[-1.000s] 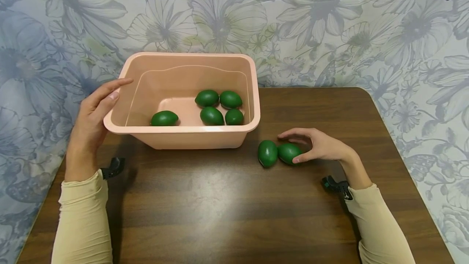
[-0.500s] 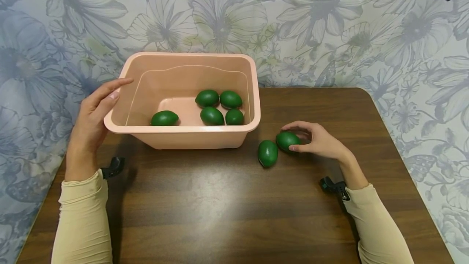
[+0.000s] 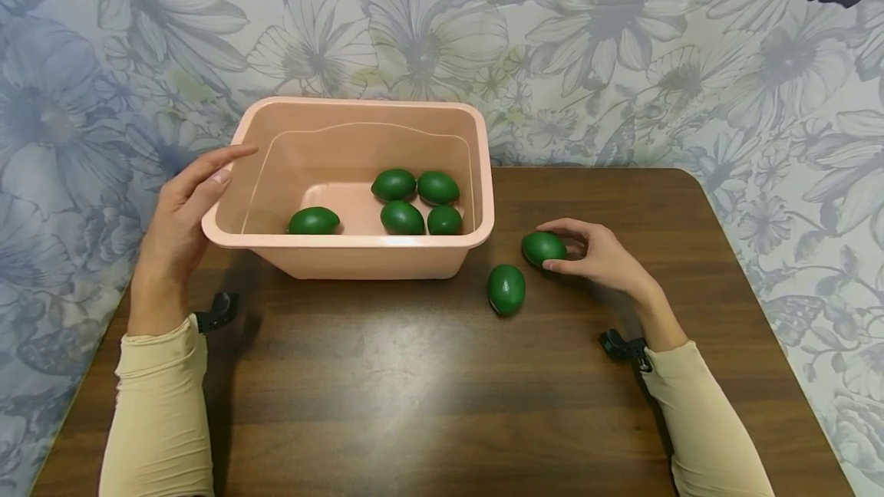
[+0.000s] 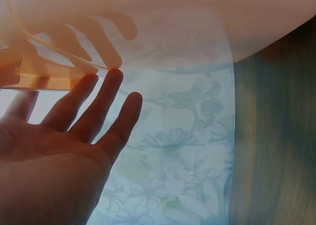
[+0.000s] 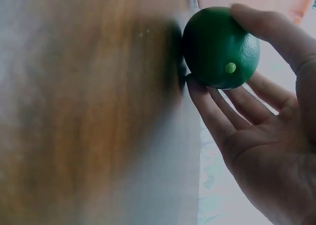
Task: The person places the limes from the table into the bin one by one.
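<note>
My right hand (image 3: 597, 255) holds a glossy dark green lime (image 3: 543, 249) between thumb and fingers, right of the basin and close over the table. In the right wrist view, that lime (image 5: 220, 48) shows a small pale stem spot, with the fingers beneath it. Another lime (image 3: 506, 289) lies on the table just to its front left. My left hand (image 3: 181, 217) touches the left rim of a pink plastic basin (image 3: 359, 244), its fingers spread and fairly straight. Inside the basin are several limes (image 3: 402, 218), mostly grouped at its right end, with a single lime (image 3: 314, 221) at the left.
The brown wooden table (image 3: 387, 390) has a rounded far right corner. Behind it hangs a floral-patterned covering (image 3: 594, 44). A black wrist mount (image 3: 625, 347) sits on the right wrist, and another mount (image 3: 218, 311) on the left.
My right hand has moved the lime away to the far side, separating it from the lime it lay against. The left hand stays at the basin rim.
</note>
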{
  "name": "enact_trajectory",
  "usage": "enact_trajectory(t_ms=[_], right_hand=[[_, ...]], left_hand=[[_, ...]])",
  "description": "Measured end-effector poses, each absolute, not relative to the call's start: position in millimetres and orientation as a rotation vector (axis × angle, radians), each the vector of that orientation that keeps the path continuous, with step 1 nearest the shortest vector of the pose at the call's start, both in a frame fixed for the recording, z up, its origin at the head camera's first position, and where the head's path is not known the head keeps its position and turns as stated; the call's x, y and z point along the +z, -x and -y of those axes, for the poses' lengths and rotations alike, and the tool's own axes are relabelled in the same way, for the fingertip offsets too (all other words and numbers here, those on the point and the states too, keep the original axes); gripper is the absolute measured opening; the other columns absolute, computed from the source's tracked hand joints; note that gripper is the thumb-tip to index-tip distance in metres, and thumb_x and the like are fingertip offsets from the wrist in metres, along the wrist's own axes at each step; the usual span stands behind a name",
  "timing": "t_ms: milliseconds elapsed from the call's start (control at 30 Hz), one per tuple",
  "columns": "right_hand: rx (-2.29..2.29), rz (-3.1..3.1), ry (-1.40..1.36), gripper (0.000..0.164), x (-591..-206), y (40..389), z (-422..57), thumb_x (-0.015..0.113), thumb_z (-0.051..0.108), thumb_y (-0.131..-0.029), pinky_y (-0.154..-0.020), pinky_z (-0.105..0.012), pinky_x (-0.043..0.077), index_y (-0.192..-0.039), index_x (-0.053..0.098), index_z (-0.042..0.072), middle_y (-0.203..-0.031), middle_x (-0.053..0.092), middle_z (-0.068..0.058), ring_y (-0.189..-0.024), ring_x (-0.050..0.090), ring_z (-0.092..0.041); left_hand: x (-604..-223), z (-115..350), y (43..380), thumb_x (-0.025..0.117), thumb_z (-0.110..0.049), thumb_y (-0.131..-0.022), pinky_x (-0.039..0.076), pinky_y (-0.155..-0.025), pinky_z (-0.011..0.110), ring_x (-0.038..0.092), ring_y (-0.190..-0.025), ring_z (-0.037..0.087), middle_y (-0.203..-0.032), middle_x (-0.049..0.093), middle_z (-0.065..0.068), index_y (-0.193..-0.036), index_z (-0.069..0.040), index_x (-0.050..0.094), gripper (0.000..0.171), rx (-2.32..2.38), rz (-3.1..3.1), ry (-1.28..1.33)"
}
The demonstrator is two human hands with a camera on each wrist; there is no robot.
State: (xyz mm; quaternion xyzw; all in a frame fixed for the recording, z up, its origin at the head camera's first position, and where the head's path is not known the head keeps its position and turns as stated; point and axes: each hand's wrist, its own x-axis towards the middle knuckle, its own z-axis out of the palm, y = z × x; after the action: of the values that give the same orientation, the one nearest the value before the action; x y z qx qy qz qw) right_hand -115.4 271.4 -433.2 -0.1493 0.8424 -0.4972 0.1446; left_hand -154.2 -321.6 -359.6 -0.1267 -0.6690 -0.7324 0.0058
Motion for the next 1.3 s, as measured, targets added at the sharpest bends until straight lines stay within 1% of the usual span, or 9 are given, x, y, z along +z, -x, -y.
enact_trajectory(t_ms=[100,200,267,433,533,833,1033,1167,1300], right_hand=[[-1.372,-2.461,0.478,0.059,-431.4,117.2,-270.0,0.088,0.018,-0.088,-0.103,-0.023,0.054,-0.142,0.065,0.019,-0.143,0.063,0.000,-0.132,0.061,-0.019],[-1.356,-2.480,0.503,0.057,-429.0,119.3,-267.3,0.087,0.017,-0.089,-0.107,-0.030,0.054,-0.142,0.065,0.017,-0.142,0.064,-0.001,-0.133,0.061,-0.020],[-1.378,-2.473,0.511,0.057,-427.7,121.1,-265.5,0.087,0.016,-0.090,-0.108,-0.031,0.053,-0.142,0.065,0.016,-0.142,0.064,-0.001,-0.133,0.061,-0.021],[-1.476,-2.463,0.520,0.056,-420.3,125.5,-261.7,0.085,0.014,-0.091,-0.107,-0.024,0.053,-0.143,0.064,0.014,-0.143,0.063,-0.002,-0.130,0.063,-0.021],[-1.534,-2.484,0.520,0.056,-412.8,129.2,-259.6,0.084,0.011,-0.091,-0.106,-0.022,0.052,-0.142,0.064,0.012,-0.142,0.064,-0.004,-0.128,0.064,-0.020],[-1.666,-2.533,0.534,0.053,-391.7,147.3,-247.0,0.083,0.008,-0.091,-0.108,-0.025,0.052,-0.141,0.065,0.012,-0.139,0.065,-0.007,-0.123,0.067,-0.017],[-1.799,-2.522,0.509,0.055,-379.0,159.6,-233.1,0.079,0.002,-0.092,-0.108,-0.024,0.051,-0.144,0.062,0.004,-0.142,0.064,-0.014,-0.124,0.066,-0.013],[-1.929,-2.484,0.496,0.055,-371.7,167.3,-223.9,0.078,-0.003,-0.091,-0.104,-0.022,0.053,-0.143,0.060,-0.001,-0.139,0.065,-0.016,-0.122,0.066,-0.015],[-2.016,-2.475,0.490,0.052,-364.9,171.3,-218.0,0.078,-0.003,-0.090,-0.097,-0.022,0.056,-0.139,0.063,-0.001,-0.133,0.067,-0.012,-0.119,0.066,-0.018]], left_hand=[[-359.9,321.6,154.4,0.054,-0.013,-0.110,0.065,-0.071,0.029,0.065,-0.118,0.026,-0.157,0.047,0.014,-0.150,0.001,0.056,0.043,-2.298,2.090,0.406],[-360.4,322.0,154.6,0.054,-0.013,-0.110,0.065,-0.071,0.029,0.065,-0.118,0.026,-0.157,0.047,0.014,-0.150,0.000,0.056,0.042,-2.298,2.088,0.411],[-360.6,322.3,154.7,0.054,-0.013,-0.110,0.065,-0.070,0.029,0.066,-0.117,0.025,-0.157,0.047,0.014,-0.150,0.000,0.056,0.042,-2.297,2.088,0.415],[-361.0,322.2,155.4,0.053,-0.012,-0.110,0.065,-0.069,0.029,0.067,-0.115,0.025,-0.156,0.047,0.015,-0.149,0.001,0.056,0.042,-2.299,2.080,0.431],[-361.1,322.5,155.8,0.054,-0.012,-0.110,0.065,-0.070,0.029,0.068,-0.114,0.025,-0.156,0.048,0.015,-0.150,0.001,0.056,0.042,-2.301,2.077,0.436],[-360.2,322.8,154.7,0.054,-0.013,-0.110,0.065,-0.071,0.027,0.066,-0.116,0.024,-0.157,0.048,0.014,-0.150,0.000,0.056,0.042,-2.277,2.106,0.401],[-360.1,323.5,155.0,0.054,-0.014,-0.110,0.065,-0.071,0.028,0.065,-0.118,0.025,-0.156,0.049,0.014,-0.150,0.000,0.056,0.043,-2.273,2.114,0.402],[-360.6,323.8,155.2,0.053,-0.013,-0.110,0.065,-0.071,0.028,0.064,-0.119,0.025,-0.156,0.049,0.014,-0.150,0.000,0.056,0.042,-2.279,2.107,0.421],[-360.8,324.1,155.2,0.053,-0.013,-0.110,0.065,-0.069,0.029,0.067,-0.116,0.024,-0.156,0.049,0.013,-0.150,0.000,0.056,0.042,-2.273,2.112,0.427]])
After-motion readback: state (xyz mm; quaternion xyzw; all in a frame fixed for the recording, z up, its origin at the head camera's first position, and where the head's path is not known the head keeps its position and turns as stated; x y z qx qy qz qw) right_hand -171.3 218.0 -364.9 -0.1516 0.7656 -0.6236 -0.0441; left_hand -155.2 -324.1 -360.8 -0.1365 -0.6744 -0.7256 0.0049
